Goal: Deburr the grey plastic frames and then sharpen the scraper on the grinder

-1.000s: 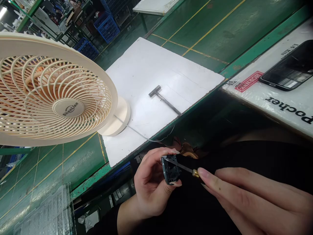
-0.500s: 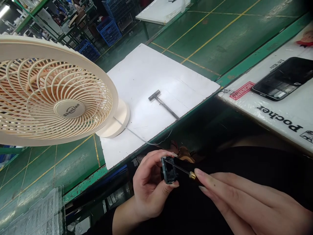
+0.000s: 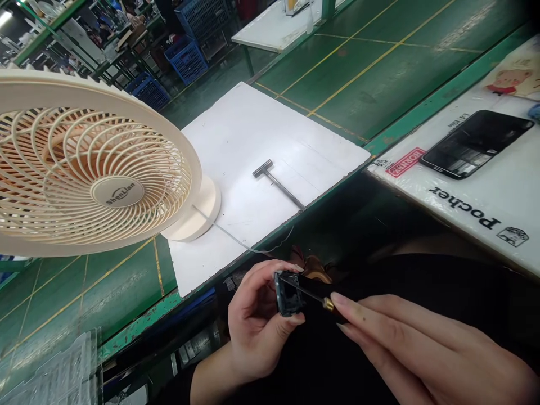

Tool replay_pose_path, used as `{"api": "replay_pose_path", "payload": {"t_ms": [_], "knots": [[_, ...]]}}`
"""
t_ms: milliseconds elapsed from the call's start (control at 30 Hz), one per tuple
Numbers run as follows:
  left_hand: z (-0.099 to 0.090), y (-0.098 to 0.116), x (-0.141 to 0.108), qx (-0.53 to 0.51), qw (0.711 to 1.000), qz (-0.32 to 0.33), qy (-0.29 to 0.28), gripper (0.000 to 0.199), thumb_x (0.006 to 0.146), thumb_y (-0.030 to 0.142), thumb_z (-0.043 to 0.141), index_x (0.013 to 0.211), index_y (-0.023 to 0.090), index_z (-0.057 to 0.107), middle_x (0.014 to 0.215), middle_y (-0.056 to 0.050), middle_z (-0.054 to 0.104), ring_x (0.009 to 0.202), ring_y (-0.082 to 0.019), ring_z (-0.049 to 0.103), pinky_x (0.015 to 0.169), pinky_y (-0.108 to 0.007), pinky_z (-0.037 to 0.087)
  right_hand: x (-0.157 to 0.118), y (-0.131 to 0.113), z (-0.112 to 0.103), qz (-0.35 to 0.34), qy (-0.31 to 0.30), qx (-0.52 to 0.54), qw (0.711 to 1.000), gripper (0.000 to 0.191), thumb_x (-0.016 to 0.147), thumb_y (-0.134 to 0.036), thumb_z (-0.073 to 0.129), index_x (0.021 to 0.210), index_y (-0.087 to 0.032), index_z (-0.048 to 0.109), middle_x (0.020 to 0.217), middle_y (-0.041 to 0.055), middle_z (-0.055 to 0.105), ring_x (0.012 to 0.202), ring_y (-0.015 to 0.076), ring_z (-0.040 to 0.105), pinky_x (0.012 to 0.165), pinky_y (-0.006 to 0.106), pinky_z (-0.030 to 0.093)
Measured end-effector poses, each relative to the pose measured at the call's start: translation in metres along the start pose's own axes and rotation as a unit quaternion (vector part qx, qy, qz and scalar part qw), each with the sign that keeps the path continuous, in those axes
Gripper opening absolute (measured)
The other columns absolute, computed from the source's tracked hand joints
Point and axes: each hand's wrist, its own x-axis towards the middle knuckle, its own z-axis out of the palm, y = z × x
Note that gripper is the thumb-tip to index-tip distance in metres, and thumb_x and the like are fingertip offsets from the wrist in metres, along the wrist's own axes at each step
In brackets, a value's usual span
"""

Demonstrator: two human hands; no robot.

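My left hand [image 3: 259, 320] is closed round a small dark rectangular part [image 3: 279, 295], gripping it by its top and bottom edges between fingers and thumb. The part has a hollow, frame-like inside that faces right. In my right hand [image 3: 405, 337], pinched between thumb and fingers, is a thin-shafted tool [image 3: 311, 293] with a brass collar. Its slim dark shaft points left, and the tip reaches the upper inner side of the part. The fingers hide the tool's handle, so its exact kind cannot be made out.
A cream fan [image 3: 118, 191] stands at the left on a white board [image 3: 240, 135]. A metal T-shaped tool [image 3: 280, 185] lies on that board. To the right, a phone [image 3: 476, 143] rests on a plastic-wrapped white package [image 3: 455, 208]. Clear plastic trays [image 3: 59, 371] sit at lower left.
The view has shifted slightly, showing more of the package at the right. Both hands keep their grips, and the tool's tip stays in the dark part.
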Motion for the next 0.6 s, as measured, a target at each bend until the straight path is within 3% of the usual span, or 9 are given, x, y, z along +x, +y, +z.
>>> {"api": "replay_pose_path", "payload": {"t_ms": [133, 233, 300, 367, 467, 600], "knots": [[0.001, -0.004, 0.001, -0.101, 0.988, -0.100, 0.066, 0.049, 0.099, 0.034, 0.092, 0.146, 0.026, 0.078, 0.133, -0.012, 0.082, 0.122, -0.028, 0.081, 0.108, -0.041, 0.069, 0.006, 0.014, -0.019, 0.026, -0.054, 0.005, 0.998, 0.046, 0.114, -0.016, 0.064, 0.156, -0.034, 0.072, 0.112, -0.0011, 0.089, 0.095, 0.0151, 0.088, 0.081, 0.019, 0.070], [0.003, -0.005, 0.007, -0.162, 0.963, -0.195, 0.087, 0.047, 0.096, 0.040, 0.095, 0.138, 0.024, 0.081, 0.137, -0.012, 0.079, 0.120, -0.028, 0.080, 0.109, -0.042, 0.069, -0.002, 0.047, -0.042, 0.134, 0.027, -0.122, 0.983, 0.033, 0.118, -0.026, 0.062, 0.148, -0.031, 0.075, 0.129, 0.0032, 0.086, 0.115, 0.0198, 0.086, 0.104, 0.030, 0.069], [0.007, -0.007, 0.011, -0.200, 0.943, -0.255, 0.071, 0.039, 0.095, 0.042, 0.094, 0.129, 0.025, 0.082, 0.124, -0.009, 0.078, 0.112, -0.026, 0.080, 0.104, -0.040, 0.071, -0.014, 0.077, -0.061, 0.224, 0.107, -0.233, 0.940, 0.032, 0.119, -0.036, 0.059, 0.144, -0.029, 0.077, 0.128, 0.0069, 0.084, 0.121, 0.0254, 0.082, 0.110, 0.039, 0.066], [0.014, -0.011, 0.015, -0.232, 0.918, -0.318, 0.057, 0.036, 0.094, 0.041, 0.094, 0.124, 0.026, 0.081, 0.106, -0.003, 0.072, 0.093, -0.020, 0.075, 0.089, -0.036, 0.072, -0.027, 0.108, -0.081, 0.307, 0.148, -0.330, 0.881, 0.036, 0.118, -0.039, 0.054, 0.140, -0.026, 0.080, 0.129, 0.0117, 0.079, 0.125, 0.0304, 0.078, 0.112, 0.046, 0.064], [0.027, -0.019, 0.017, -0.239, 0.878, -0.412, 0.042, 0.044, 0.091, 0.038, 0.099, 0.129, 0.028, 0.080, 0.096, 0.001, 0.063, 0.079, -0.015, 0.062, 0.070, -0.031, 0.066, -0.039, 0.145, -0.102, 0.367, 0.144, -0.394, 0.830, 0.045, 0.113, -0.038, 0.053, 0.141, -0.017, 0.081, 0.134, 0.0204, 0.075, 0.125, 0.0385, 0.075, 0.113, 0.055, 0.060], [0.037, -0.023, 0.020, -0.227, 0.856, -0.465, 0.010, 0.050, 0.095, 0.044, 0.098, 0.137, 0.024, 0.080, 0.104, -0.005, 0.071, 0.091, -0.019, 0.066, 0.077, -0.033, 0.067, -0.040, 0.165, -0.108, 0.409, 0.111, -0.429, 0.798, 0.060, 0.113, -0.055, 0.055, 0.148, -0.012, 0.080, 0.134, 0.0268, 0.073, 0.125, 0.0487, 0.070, 0.110, 0.068, 0.057]]}}
